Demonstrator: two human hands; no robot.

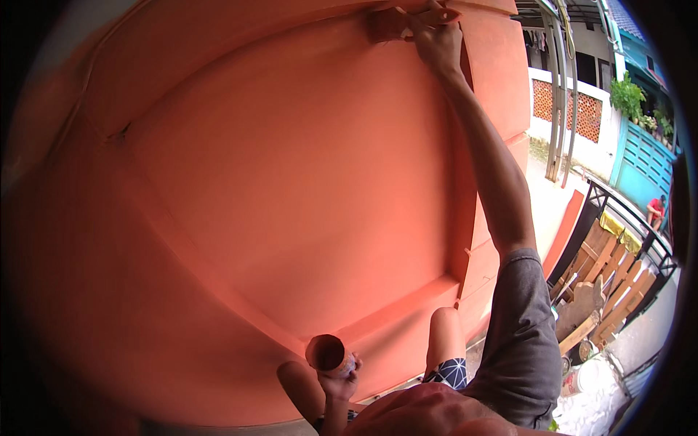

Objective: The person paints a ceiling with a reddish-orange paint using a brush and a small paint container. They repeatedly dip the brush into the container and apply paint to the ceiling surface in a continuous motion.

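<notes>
My right arm stretches far up to the top of an orange wall panel (305, 182). There my right hand (440, 47) is closed around the handle of a paintbrush (387, 25), whose wide head lies against the wall just below the upper ledge. Low down, near the panel's bottom corner, my left hand (340, 384) grips a paint cup (327, 354) from below and the side. The cup's round mouth faces up, and its inside looks dark reddish-brown. How much paint it holds, I cannot tell.
Raised orange borders frame the panel. On the right stand a black metal gate (625, 211), wooden slats (618, 283) and a white bucket (582, 379). Farther off are poles (560, 94), a blue gate (643, 160) and a seated person in red (656, 212). My bent knees are close to the wall.
</notes>
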